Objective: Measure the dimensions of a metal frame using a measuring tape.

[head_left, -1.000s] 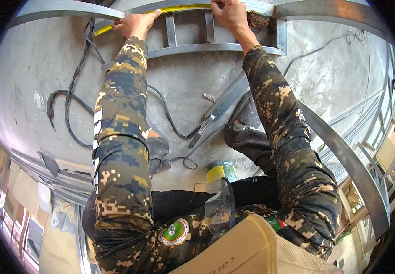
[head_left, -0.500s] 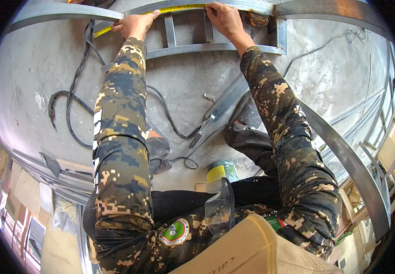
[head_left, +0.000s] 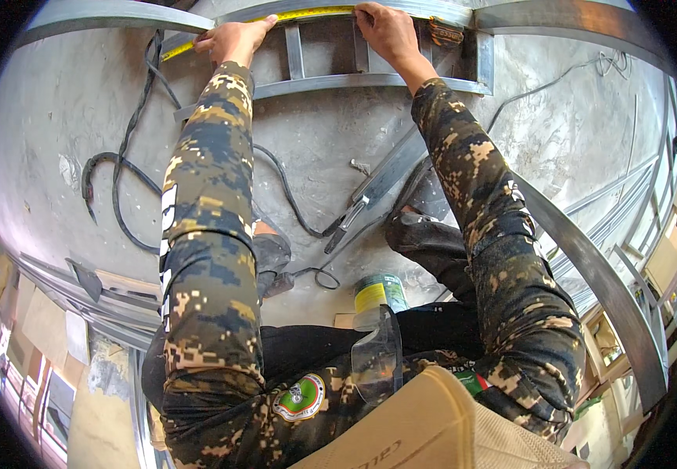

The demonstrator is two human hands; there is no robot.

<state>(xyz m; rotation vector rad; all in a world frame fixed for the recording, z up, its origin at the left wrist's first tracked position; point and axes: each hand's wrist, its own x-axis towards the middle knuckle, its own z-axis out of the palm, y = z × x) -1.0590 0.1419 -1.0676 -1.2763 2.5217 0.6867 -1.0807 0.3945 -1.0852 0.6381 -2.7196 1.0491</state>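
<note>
A yellow tape measure blade [head_left: 312, 13] lies stretched along the upper rail of a metal frame [head_left: 369, 80] at the far side. My left hand [head_left: 234, 41] grips the blade near its left end, thumb stretched along it toward the right. Farther right, my right hand [head_left: 390, 33] is closed with its fingertips at the blade. What those fingers pinch, if anything, is hidden. The orange and black tape case [head_left: 445, 32] sits just right of that hand, inside the frame.
Black cables [head_left: 123, 148] curl over the grey floor. Locking pliers [head_left: 348, 223] lie beside a flat metal bar [head_left: 389, 176] between my legs. A can [head_left: 380, 291] stands near my lap. A curved metal bar [head_left: 596, 281] runs along my right; metal lengths [head_left: 620, 199] lie beyond it.
Almost nothing differs. Both hands stay at the tape, and the whole view has shifted very slightly.
</note>
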